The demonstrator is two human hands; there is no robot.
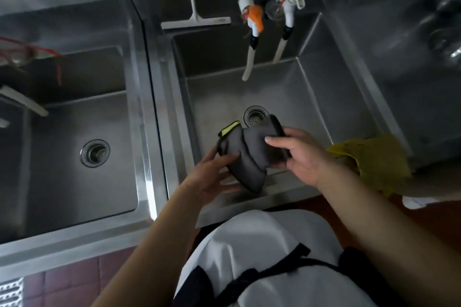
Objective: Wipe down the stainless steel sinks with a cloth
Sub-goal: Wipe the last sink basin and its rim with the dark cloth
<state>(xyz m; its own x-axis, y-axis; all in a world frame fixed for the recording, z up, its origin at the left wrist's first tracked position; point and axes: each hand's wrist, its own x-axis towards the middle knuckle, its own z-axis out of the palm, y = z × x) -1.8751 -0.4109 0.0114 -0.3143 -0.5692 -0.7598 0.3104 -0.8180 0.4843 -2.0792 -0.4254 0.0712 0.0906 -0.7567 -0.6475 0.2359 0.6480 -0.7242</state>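
Observation:
A folded grey cloth (250, 154) with a yellow-green tag hangs above the front of the middle steel sink (311, 97). Both hands hold it. My left hand (214, 172) grips its lower left side, thumb on top. My right hand (296, 154) pinches its right edge, fingers over the fabric. The sink's drain (255, 117) shows just beyond the cloth. A second steel sink (74, 112) with its own drain (95, 153) lies to the left.
Two white taps with hoses (252, 32) hang over the middle sink's back. A white squeegee (194, 20) rests on the back ledge. A yellow cloth (374, 159) lies on the right front rim. Red-framed glasses (25, 52) sit at far left.

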